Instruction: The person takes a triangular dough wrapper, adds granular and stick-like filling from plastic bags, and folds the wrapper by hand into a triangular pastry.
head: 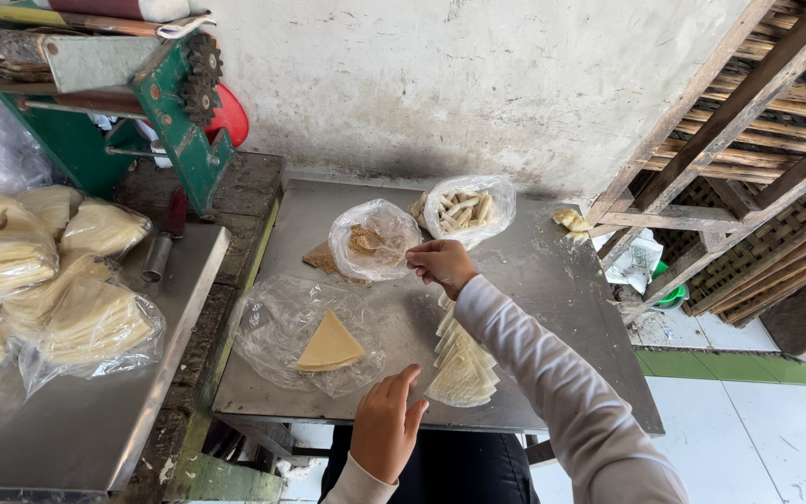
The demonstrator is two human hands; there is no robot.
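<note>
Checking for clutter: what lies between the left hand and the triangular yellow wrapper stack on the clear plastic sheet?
In the head view, only crinkled clear plastic sheet and bare metal table separate the left hand from the triangular yellow wrapper stack.

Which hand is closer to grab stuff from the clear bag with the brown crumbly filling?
Probably the right hand: it is stretched out at the rim of the clear plastic bag of brown filling. The left hand sits back near the table's front edge, beside the fanned pale wrappers.

left hand (386, 422) open; right hand (440, 264) pinching
</note>
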